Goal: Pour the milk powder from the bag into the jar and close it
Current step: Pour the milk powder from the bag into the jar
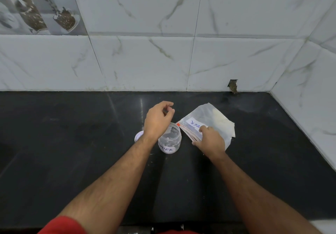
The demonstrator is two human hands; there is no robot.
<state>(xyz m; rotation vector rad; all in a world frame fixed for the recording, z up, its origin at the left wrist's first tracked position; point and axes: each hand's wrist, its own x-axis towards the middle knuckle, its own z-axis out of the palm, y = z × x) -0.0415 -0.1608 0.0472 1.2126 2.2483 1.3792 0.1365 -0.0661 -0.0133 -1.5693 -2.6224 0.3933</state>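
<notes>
1. Black stone surface [72, 142] runs up to a wall of white marbled tiles [145, 60].
2. One bag [216, 122] lies flat under the right hand [211, 141], whose fingers press down on its zip edge.
3. One jar [171, 141], clear and uncapped with a label, stands just left of the bag, below the left hand [158, 119], which hovers loosely curled and empty.
4. One lid [139, 136] peeks out behind the left wrist.
5. Pale powder shows in the bag's far corner.

Even, rather dim indoor light. Faint glare streaks on the counter [72, 161] just beyond the left hand [158, 118]. Soft arm shadows, perhaps overhead lighting. Edges bow; detail slightly soft.
</notes>
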